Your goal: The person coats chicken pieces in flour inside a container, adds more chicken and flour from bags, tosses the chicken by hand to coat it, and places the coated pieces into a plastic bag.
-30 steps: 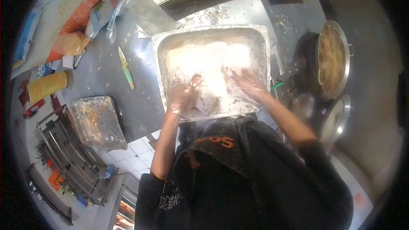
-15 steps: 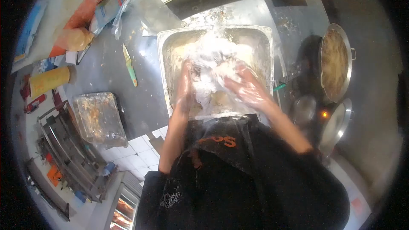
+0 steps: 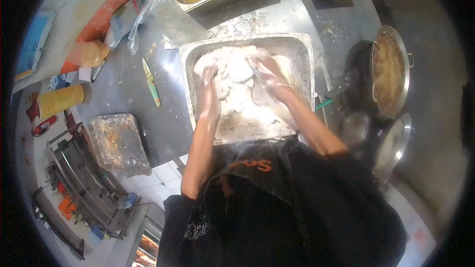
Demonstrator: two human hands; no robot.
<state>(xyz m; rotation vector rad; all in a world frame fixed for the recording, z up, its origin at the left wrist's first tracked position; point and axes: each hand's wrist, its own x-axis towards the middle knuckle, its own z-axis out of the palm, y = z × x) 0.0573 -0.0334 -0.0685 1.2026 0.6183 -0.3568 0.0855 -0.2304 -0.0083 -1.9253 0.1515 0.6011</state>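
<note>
The counter [image 3: 166, 118] is metal and strewn with crumbs, so anything light on it could skid. The pan [image 3: 311, 59] sits at its near edge, the rim by the dark shirt [image 3: 282, 193]; a hard push or a lean of the body could shift it or tip it towards the person. Beyond it, towards the far edge, stands the tub [image 3: 217, 0] of yellowish liquid, near enough that powder thrown up could land in it. Off the right edge is the pot [image 3: 388, 71] with brown, frothy contents; if they are hot, the right elbow swinging out could meet its rim. The tray [image 3: 118, 143], at the near left corner, could be knocked off by the left elbow. The bag [image 3: 175, 22], loose past the pan's far left corner, could slip against the rim and drag in.

Both hands, the left [image 3: 209, 86] and the right [image 3: 269, 76], are down among the white-coated pieces [image 3: 237, 69] in the far half of the pan, fingers curved round the heap; whether either grips a piece cannot be told. A quick toss could spill the white powder [image 3: 260, 114] over the rim. The knife [image 3: 151, 83] lies bare, left of the pan, where a careless left hand could catch the blade.
</note>
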